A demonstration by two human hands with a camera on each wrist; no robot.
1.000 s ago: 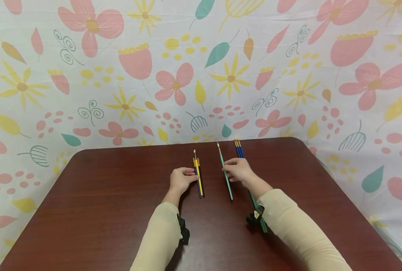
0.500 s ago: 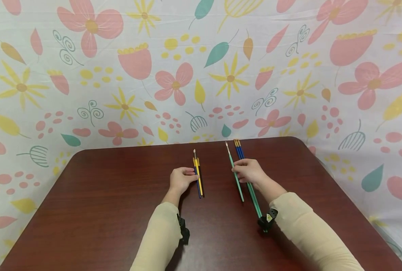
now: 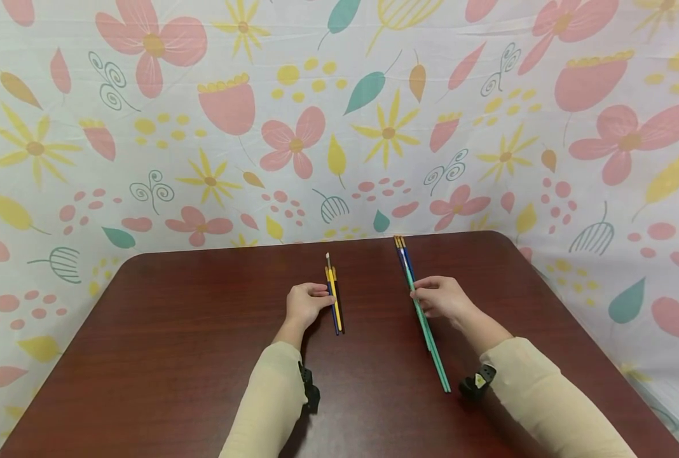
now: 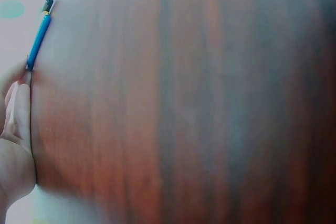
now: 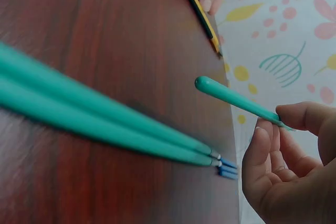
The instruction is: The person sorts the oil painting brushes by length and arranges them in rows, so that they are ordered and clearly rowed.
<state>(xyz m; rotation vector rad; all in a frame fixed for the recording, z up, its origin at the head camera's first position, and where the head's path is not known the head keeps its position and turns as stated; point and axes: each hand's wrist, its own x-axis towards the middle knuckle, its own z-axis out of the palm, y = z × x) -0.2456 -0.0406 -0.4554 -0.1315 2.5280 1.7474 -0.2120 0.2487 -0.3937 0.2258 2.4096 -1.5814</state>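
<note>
My right hand (image 3: 442, 298) pinches a green-handled paintbrush (image 5: 236, 98) between thumb and fingers, its rounded handle end free in the right wrist view. In the head view that brush overlaps a pair of longer paintbrushes (image 3: 441, 372), green at the near end and blue toward the tips, lying on the table; whether they touch I cannot tell. My left hand (image 3: 305, 304) pinches at a small bunch of paintbrushes (image 3: 337, 316) with yellow, blue and black handles, lying side by side. A blue handle (image 4: 39, 40) shows beyond the left fingers in the left wrist view.
The brown wooden table (image 3: 191, 356) spreads around both hands. Behind its far edge hangs a white cloth (image 3: 294, 76) printed with flowers and leaves. Black wrist cameras sit at both sleeve cuffs.
My right hand has carried the green paintbrush to the right, from beside the long pair to over it. The left hand and its bunch have stayed in place.
</note>
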